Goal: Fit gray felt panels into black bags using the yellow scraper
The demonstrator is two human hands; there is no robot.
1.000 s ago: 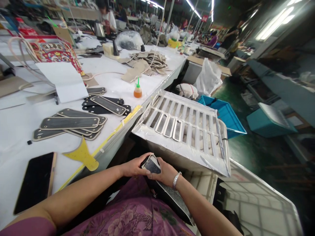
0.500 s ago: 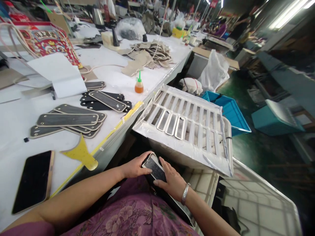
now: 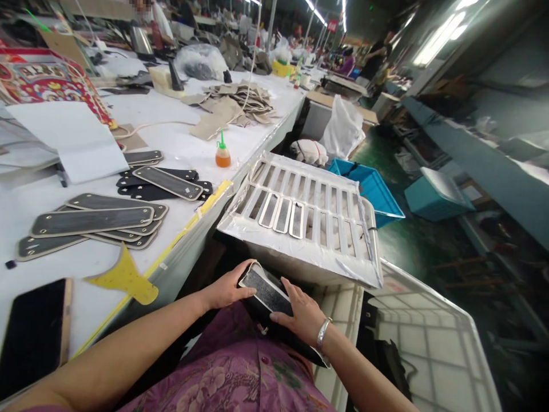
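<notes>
A black piece with a pale edge (image 3: 266, 290) lies across my lap, its top face dark and speckled. My left hand (image 3: 229, 287) grips its upper left end, thumb on top. Against its right side is my right hand (image 3: 301, 313), thumb on the face and fingers along the far edge; a silver bracelet circles that wrist. Beyond my hands, three small pale-rimmed dark strips (image 3: 282, 214) rest on a white slatted rack (image 3: 343, 260). Grey strips with eyelets (image 3: 92, 220) are stacked on the white table (image 3: 180, 146) at left.
A yellow scraper (image 3: 124, 277) and a phone (image 3: 34, 329) lie near the table edge. Farther back stand a glue bottle (image 3: 222, 155) and a heap of brown pieces (image 3: 240, 103). A blue crate (image 3: 381, 191) and a white bin (image 3: 433, 337) are at right.
The view has turned, so the table and rack appear farther left. The black piece is tilted so more of its top face shows; both hands still hold it.
</notes>
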